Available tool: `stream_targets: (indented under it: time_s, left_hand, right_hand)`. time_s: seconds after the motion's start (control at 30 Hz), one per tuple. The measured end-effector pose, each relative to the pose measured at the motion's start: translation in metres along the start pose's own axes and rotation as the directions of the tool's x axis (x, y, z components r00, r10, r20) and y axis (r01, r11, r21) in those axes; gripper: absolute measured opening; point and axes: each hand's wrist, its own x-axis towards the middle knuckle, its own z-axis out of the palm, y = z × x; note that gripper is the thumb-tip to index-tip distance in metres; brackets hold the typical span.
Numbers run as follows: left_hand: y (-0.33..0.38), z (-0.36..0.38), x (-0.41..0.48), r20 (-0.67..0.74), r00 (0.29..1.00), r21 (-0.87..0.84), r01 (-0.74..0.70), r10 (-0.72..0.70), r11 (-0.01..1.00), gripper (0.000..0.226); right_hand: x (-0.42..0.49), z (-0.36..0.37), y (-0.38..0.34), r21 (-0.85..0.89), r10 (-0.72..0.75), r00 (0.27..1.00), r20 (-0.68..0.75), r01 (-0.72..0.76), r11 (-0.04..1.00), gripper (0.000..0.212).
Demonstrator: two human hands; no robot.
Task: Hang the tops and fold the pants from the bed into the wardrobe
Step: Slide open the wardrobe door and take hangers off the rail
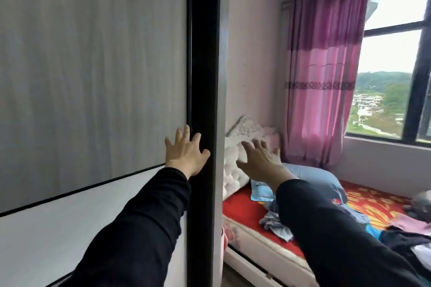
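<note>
The wardrobe's grey sliding door (93, 77) fills the left half of the view, with its black edge frame (205, 53) running top to bottom. My left hand (185, 151) lies flat with spread fingers against the door right at that black edge. My right hand (258, 158) is stretched out in the air to the right of the frame, fingers spread, holding nothing. A heap of clothes (405, 233) in dark, pink and white lies on the bed (242, 207) at the lower right, partly hidden by my right sleeve.
A blue pillow (314, 177) and a small blue cloth (261, 191) lie near the white tufted headboard (235, 170). Pink curtains (326, 77) hang beside a dark-framed window (396, 58). The gap between wardrobe and bed is narrow.
</note>
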Motion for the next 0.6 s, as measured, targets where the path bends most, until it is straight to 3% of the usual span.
stream_targets:
  time_s: [0.23,0.33,0.43,0.6]
  left_hand:
    - [-0.055,0.036,0.074,-0.272,0.962,0.31,0.083,0.005,0.947,0.064]
    - [-0.07,0.053,0.08,-0.375,0.922,0.371,0.06,0.091,0.927,0.065]
    - [-0.093,0.081,0.082,-0.475,0.866,0.445,0.082,0.158,0.892,0.063]
    - [-0.123,0.114,0.07,-0.486,0.858,0.561,0.163,0.164,0.811,0.063]
  right_hand:
    - [0.11,0.061,-0.05,0.168,-0.233,0.97,-0.068,0.241,0.956,0.071]
    - [0.136,0.077,-0.074,0.246,-0.269,0.952,-0.146,0.298,0.922,0.075]
    - [0.157,0.104,-0.096,0.369,-0.304,0.919,-0.253,0.382,0.847,0.077]
    - [0.171,0.141,-0.119,0.654,-0.254,0.915,-0.314,0.403,0.64,0.082]
